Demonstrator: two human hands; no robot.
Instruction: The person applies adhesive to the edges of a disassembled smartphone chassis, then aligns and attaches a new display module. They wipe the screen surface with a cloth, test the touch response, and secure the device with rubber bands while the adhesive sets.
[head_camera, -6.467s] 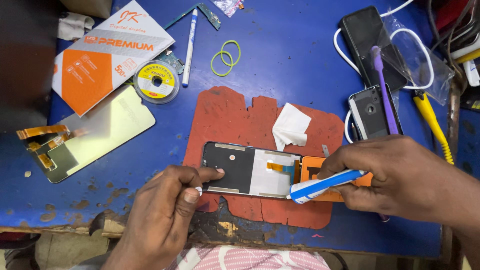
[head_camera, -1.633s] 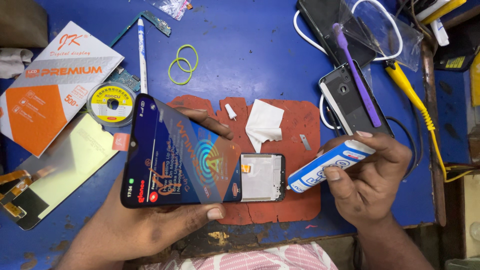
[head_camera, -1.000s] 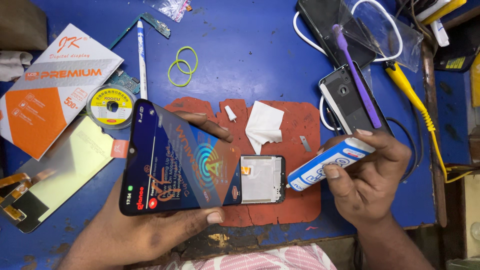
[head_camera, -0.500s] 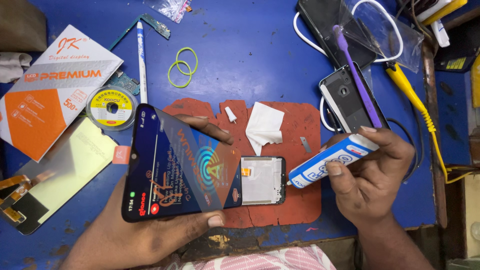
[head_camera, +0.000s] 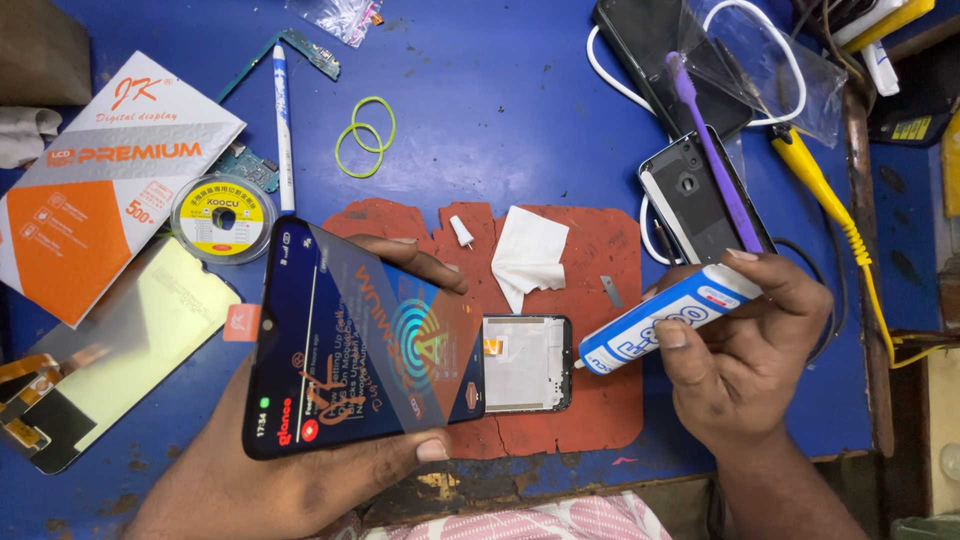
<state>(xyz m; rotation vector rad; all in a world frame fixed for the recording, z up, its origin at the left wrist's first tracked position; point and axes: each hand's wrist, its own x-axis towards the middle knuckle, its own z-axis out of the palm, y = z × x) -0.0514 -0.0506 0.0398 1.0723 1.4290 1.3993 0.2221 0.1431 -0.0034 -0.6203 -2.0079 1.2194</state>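
From the head camera, the left hand (head_camera: 290, 470) grips a lit phone display panel (head_camera: 360, 345) by its long edges, thumb on the near edge and fingers curled over the far edge, holding it tilted above the phone frame (head_camera: 527, 364) that lies on a worn red work mat (head_camera: 590, 300) on the blue counter (head_camera: 500, 110). The panel covers most of the frame, so only the frame's right end shows. The right hand (head_camera: 745, 360) is closed around a blue-and-white glue tube (head_camera: 668, 318), its nozzle pointing at the frame's right edge and seeming to touch it, though that contact is hard to judge. On the mat behind the frame lie a folded white tissue (head_camera: 528, 252) and a small white cap (head_camera: 461, 231). Farther left sit a yellow tape roll (head_camera: 222, 213), an orange-and-white box (head_camera: 95, 190) and a white pen (head_camera: 284, 125); two green rubber bands (head_camera: 364, 135) lie near the pen. At the right, a purple toothbrush (head_camera: 712, 150) rests across another phone housing (head_camera: 695, 200).
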